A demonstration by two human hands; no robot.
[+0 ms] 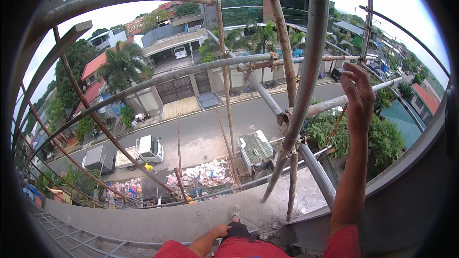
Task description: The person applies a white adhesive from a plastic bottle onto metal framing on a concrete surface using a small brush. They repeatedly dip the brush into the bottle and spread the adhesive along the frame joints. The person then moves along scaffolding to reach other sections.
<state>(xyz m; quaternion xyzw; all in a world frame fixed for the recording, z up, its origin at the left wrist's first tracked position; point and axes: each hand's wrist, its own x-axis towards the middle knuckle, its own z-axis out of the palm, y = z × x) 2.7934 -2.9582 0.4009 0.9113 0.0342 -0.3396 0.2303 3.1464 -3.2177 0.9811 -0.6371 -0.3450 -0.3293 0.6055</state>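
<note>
My right hand (358,91) is raised at the right, its fingers loosely bent and a little apart, with nothing visible in it. It appears beside a grey horizontal scaffold pipe (330,106); whether they touch I cannot tell. A thick upright pipe (311,43) stands left of this hand, joined to other pipes by a rusty clamp (285,118). Low in the middle, my left hand (221,230) rests on my dark-clothed leg (236,231), seemingly flat and holding nothing, though its fingers show only partly. One shoe (235,211) is on the concrete ledge (191,220).
Rusty scaffold poles (224,67) cross the view beyond the ledge. A metal grid (81,239) lies at the lower left. Far below are a road (201,119), a white truck (143,150), heaped sacks (205,174) and a small corrugated roof (256,148). A grey wall (401,210) rises at the right.
</note>
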